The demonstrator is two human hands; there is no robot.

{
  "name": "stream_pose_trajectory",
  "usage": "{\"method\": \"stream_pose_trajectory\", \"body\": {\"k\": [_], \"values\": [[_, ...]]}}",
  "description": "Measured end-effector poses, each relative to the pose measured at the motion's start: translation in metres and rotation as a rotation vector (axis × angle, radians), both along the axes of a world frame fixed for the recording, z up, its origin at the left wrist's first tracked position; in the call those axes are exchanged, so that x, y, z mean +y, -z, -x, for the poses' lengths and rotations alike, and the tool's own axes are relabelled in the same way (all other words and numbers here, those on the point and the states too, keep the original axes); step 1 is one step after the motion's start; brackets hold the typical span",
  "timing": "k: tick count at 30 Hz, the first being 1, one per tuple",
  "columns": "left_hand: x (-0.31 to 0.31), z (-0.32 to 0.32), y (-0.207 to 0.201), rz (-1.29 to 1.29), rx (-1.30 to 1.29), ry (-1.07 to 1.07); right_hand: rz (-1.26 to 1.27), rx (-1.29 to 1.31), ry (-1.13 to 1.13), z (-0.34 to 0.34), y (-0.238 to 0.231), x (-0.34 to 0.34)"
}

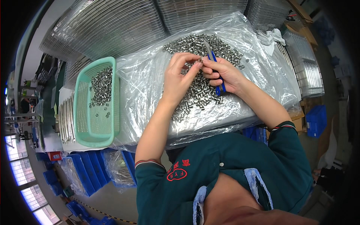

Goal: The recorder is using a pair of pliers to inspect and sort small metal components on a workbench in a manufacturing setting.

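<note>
My right hand (229, 77) is closed round a blue utility knife (220, 83), its blade out and pointing away from me. My left hand (179, 77) is closed, with thumb and forefinger pinching a small metal fitting (200, 60). The fingertips of both hands meet at that fitting, which they partly hide. Under and beyond my hands spreads a pile of small shiny metal fittings (200, 95), lying on a clear plastic sheet (140, 93). To the left stands a light green basket (78, 108) with more small metal pieces (101, 88) in its far part.
Stacked clear plastic trays (112, 30) line the far side of the table. More trays (305, 69) and a white cloth (272, 39) are at the right. Blue bins (90, 170) stand below the table's left front edge. A blue crate (316, 120) sits at the lower right.
</note>
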State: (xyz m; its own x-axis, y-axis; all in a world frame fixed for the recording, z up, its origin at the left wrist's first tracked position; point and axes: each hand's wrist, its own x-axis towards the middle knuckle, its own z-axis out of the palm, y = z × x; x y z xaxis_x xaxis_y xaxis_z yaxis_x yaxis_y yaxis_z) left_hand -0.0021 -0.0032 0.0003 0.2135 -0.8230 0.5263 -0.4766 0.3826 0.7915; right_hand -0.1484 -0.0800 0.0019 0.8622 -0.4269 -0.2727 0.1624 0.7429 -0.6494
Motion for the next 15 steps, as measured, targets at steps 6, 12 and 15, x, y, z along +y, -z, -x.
{"method": "stream_pose_trajectory", "body": {"k": [6, 12, 15], "values": [[0.0006, 0.0026, -0.0024, 0.034, 0.020, -0.052, 0.006, 0.021, 0.012, -0.0002, -0.0033, 0.0021], [0.0000, 0.0009, 0.0004, 0.079, -0.034, 0.002, 0.072, 0.005, 0.041, -0.0001, -0.0058, 0.0028], [0.0016, 0.0048, -0.0030, 0.024, 0.128, -0.015, 0.087, 0.033, 0.051, -0.0001, -0.0052, 0.0026]]}}
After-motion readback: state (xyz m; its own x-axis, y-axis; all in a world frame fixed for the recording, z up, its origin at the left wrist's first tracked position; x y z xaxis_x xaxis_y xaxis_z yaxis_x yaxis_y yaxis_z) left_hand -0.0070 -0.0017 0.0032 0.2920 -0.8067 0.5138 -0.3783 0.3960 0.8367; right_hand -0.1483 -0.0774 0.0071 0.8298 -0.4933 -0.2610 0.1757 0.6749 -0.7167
